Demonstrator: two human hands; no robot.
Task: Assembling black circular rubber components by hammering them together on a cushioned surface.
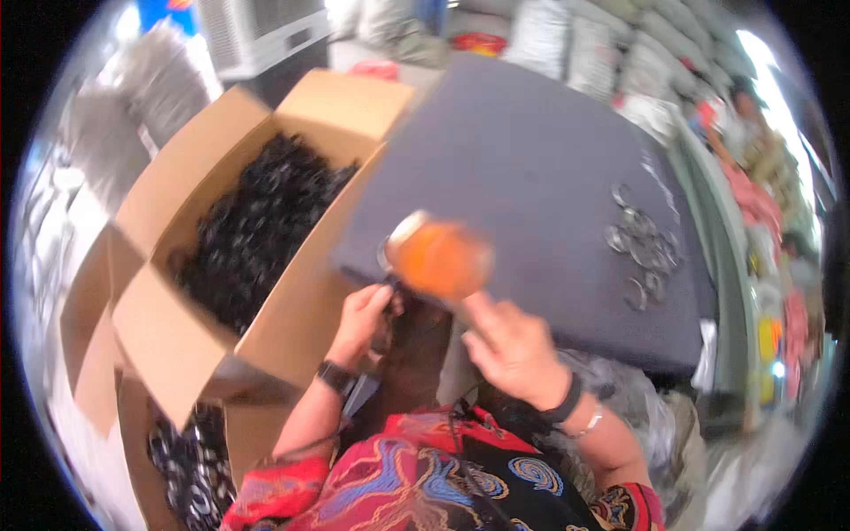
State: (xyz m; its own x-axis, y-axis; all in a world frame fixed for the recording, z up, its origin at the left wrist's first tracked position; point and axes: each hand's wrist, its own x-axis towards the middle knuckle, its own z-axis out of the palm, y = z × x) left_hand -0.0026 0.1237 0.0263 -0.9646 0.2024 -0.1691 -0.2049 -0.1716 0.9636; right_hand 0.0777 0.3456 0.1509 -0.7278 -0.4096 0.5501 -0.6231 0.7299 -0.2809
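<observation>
While the right hand (513,350) grips an orange-headed mallet (440,258), blurred, the left hand (361,320) pinches a small dark part (390,296) beside the cardboard box (190,221).

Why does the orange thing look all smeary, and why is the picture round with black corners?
Head view: the orange object by the right hand is smeared by motion blur, so its shape is unclear; the left hand looks a little sharper. The fisheye lens bends the cardboard box and grey board edges and leaves black corners. Bright glare washes out the upper right rim.
</observation>
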